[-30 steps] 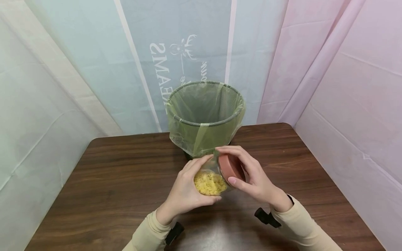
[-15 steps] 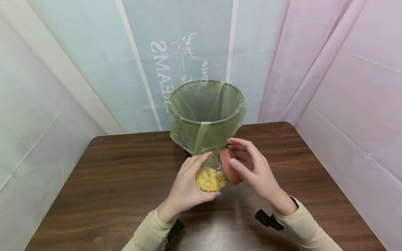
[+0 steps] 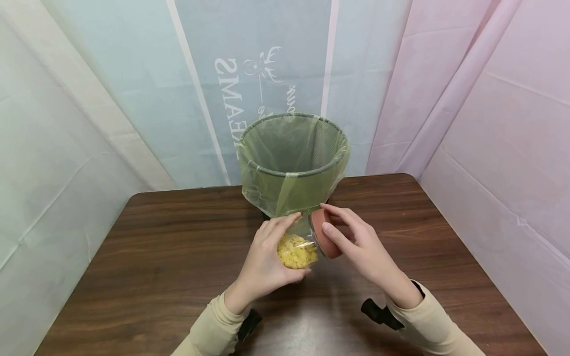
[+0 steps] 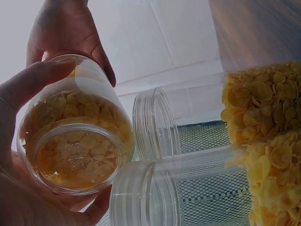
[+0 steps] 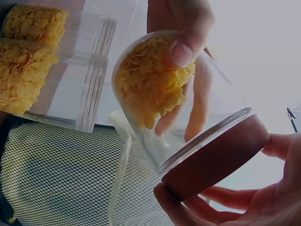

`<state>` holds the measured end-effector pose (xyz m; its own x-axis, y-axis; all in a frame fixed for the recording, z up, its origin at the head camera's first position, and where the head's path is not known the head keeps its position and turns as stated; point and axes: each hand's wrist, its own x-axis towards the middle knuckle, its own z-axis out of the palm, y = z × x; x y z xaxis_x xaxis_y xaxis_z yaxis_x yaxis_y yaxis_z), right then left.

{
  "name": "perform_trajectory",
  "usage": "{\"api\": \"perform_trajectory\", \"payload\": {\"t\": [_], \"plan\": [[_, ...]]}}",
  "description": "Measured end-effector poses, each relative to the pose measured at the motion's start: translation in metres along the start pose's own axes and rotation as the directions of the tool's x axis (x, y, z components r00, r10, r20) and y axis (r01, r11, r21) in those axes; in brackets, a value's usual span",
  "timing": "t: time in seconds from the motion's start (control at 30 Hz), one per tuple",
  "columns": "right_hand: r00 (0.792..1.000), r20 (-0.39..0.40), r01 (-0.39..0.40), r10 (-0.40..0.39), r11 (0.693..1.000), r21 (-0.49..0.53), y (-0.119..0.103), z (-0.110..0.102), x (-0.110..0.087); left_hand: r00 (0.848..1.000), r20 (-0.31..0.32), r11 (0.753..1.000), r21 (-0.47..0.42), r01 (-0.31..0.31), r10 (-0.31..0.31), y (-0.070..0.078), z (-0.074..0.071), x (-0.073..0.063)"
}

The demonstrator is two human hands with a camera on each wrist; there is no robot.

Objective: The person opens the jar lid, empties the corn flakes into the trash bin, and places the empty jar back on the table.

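My left hand (image 3: 267,262) grips a clear jar (image 4: 75,127) that lies tilted, its lid end toward the right. Yellow cornflakes (image 3: 297,252) are heaped inside, and its round base shows in the left wrist view. On the jar's mouth sits a reddish-brown lid (image 5: 216,162). My right hand (image 3: 362,244) pinches this lid, with the thumb on one side and the fingers on the other. Two more clear jars, a nearer one (image 4: 141,193) and a farther one (image 4: 155,122), hold cornflakes and have no lids in the wrist views. The head view hides them behind the hands.
A mesh bin (image 3: 294,174) lined with a thin yellow-green bag stands on the dark wooden table (image 3: 178,247) just beyond the hands. Pale fabric curtains (image 3: 147,89) enclose the back and both sides.
The right hand's fingers spread off the lid half a second ago and now close on its edge again. The jar has risen slightly in the left hand.
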<state>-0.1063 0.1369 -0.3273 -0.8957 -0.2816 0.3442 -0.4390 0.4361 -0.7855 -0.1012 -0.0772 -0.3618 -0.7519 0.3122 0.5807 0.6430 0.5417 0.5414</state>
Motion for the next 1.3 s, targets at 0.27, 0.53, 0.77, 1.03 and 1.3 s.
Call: {"api": "perform_trajectory", "payload": {"t": [0.27, 0.53, 0.77, 1.03, 1.3], "plan": [[0.994, 0.028, 0.104, -0.107, 0.989, 0.101, 0.001, 0.000, 0.000, 0.999, 0.029, 0.998, -0.060, 0.034, -0.033, 0.001, -0.004, -0.001], [0.975, 0.012, 0.216, -0.220, 0.964, 0.157, 0.002, 0.000, 0.000, 0.998, 0.049, 0.994, -0.102, 0.048, -0.043, 0.000, -0.005, 0.000], [0.918, -0.009, 0.389, -0.396, 0.896, 0.212, 0.002, -0.001, 0.004, 0.995, 0.080, 0.986, -0.154, 0.068, -0.057, -0.001, -0.007, 0.000], [0.830, 0.000, 0.530, -0.559, 0.787, 0.315, 0.007, -0.003, 0.011, 0.984, 0.139, 0.958, -0.247, 0.146, -0.114, 0.001, -0.008, 0.000], [0.786, 0.024, 0.568, -0.618, 0.737, 0.365, 0.016, -0.003, 0.016, 0.980, 0.147, 0.951, -0.260, 0.170, -0.135, 0.000, -0.006, 0.000]]}}
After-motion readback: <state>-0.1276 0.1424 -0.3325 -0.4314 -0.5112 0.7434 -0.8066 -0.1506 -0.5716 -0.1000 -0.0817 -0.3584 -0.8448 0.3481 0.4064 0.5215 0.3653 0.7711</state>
